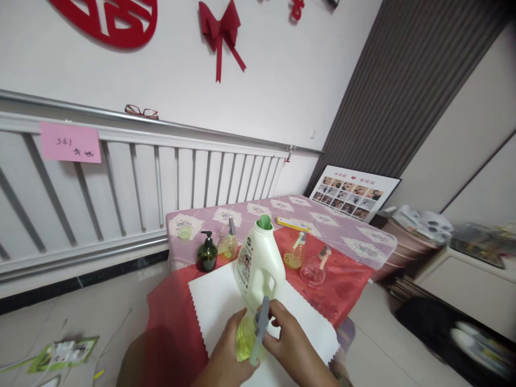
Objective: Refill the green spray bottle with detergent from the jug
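My left hand (229, 352) is wrapped round a clear spray bottle (244, 339) tinted yellow-green by what is inside. On top of that bottle sits a grey spray head (262, 322), gripped between the thumb and fingers of my right hand (288, 336). Just beyond my hands stands a large pale green detergent jug (264, 263) with its cap off and a green spout insert (264, 221) showing in its mouth. The jug rests on a white mat (220, 303) with a scalloped edge.
Left of the jug are a dark green pump bottle (207, 255) and a spray bottle (228, 247). To its right stand a yellowish spray bottle (293, 260) and a pinkish one (312, 273). A small green cap (185, 232) and a yellow box (293, 224) lie farther back.
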Available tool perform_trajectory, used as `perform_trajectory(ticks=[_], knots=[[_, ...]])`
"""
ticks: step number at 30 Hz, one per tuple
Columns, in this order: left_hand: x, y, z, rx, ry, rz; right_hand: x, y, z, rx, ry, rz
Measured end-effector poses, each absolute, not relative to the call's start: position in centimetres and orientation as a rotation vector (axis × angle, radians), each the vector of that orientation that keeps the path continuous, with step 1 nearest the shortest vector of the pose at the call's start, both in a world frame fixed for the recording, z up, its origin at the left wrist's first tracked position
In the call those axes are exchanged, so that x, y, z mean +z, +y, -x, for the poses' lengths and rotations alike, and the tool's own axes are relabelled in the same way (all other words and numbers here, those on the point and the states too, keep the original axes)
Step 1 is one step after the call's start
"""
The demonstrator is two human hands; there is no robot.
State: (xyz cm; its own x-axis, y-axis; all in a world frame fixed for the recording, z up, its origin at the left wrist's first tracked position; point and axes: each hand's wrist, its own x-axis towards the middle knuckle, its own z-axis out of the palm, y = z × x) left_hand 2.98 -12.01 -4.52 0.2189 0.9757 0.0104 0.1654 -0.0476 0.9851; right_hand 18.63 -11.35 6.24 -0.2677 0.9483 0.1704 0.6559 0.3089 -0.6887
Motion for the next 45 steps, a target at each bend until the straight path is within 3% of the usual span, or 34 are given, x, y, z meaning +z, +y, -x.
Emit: perform_trajectory(ticks=[14, 23, 33, 38, 45], knots=[[-3.5, -13.0, -5.6, 1.334, 1.064, -1.341, 3.4, -12.3, -17.2, 0.606, -1.718, 1.577], [-3.6, -12.7, -6.2, 1.298, 1.384, -1.429, 4.0, -12.7, -15.8, 0.708, -1.588, 1.677], [-4.8, -12.8, -6.2, 1.28, 1.425, -1.352, 4.5, -12.7, -18.1, 1.117, -1.587, 1.201], [-4.2, -13.3, -6.5, 1.376, 1.319, -1.372, 4.3, -12.5, -17.8, 1.068, -1.581, 1.12], [-4.8, -13.5, -7.6, 1.519, 1.333, -1.284, 4.1, -12.8, -16.7, 0.948, -1.519, 1.353]])
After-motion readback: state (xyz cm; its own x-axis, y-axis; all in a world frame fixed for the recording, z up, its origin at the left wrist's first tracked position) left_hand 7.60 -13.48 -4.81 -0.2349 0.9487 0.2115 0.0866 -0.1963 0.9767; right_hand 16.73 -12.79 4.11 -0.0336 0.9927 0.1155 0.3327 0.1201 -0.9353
